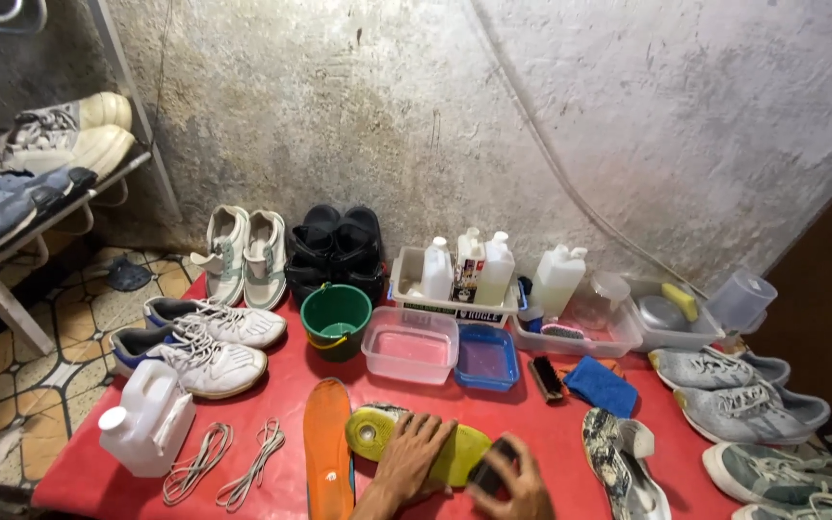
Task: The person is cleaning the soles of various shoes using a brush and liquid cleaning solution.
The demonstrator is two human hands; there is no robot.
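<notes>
At the bottom centre of the frame, a left hand [414, 455] lies flat, fingers spread, pinning a yellow-green insole [377, 431] to the red worktop [98, 472]. The right hand [512, 486] clenches a dark brush [489, 474] against it. An orange insole [327, 443] alongside looks untouched, so scrubbing seems early.

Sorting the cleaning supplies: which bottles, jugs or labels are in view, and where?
White jug: front left on the red table, squarish, white cap.
White bottles: three upright in the pale tray, one with a dark label.
Translucent jug: right of that tray, by the wall.
</notes>
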